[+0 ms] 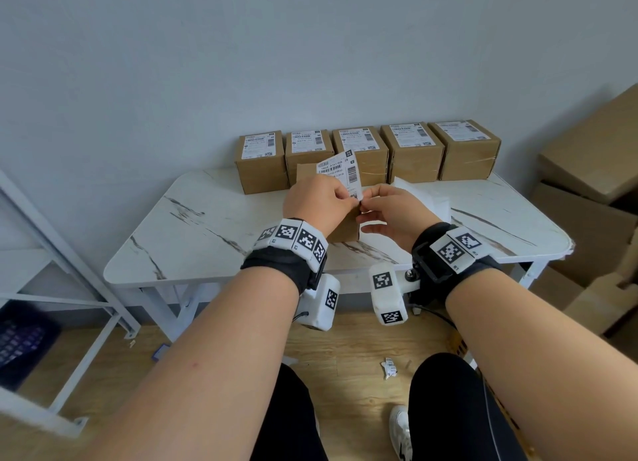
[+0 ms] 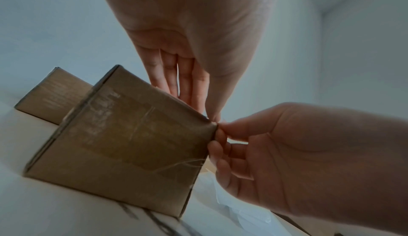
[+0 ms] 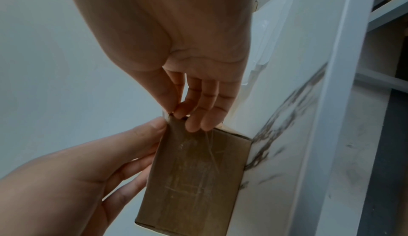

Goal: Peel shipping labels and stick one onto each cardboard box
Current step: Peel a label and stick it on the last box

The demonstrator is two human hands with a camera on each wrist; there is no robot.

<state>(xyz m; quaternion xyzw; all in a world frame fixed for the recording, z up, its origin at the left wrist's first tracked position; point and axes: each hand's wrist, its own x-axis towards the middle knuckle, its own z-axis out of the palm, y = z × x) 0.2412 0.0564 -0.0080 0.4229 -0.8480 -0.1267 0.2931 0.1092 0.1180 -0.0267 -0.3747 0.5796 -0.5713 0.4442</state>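
Counted five labelled boxes [image 1: 366, 153] in a row at the back of the bench [image 1: 193, 232], against the wall. Found a sixth, bare box [image 1: 343, 227] nearer, beneath the hands, top still unlabelled. Held one shipping label [image 1: 340, 174] upright above it: left hand [image 1: 319, 201] and right hand [image 1: 393, 208] fingers pinched together on its lower corner, apparently starting the peel. Judged nearly finished: peeling and sticking left.

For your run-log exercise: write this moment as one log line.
left hand: pinches label | right hand: pinches label corner | unlabelled box: below hands | back row: five labelled
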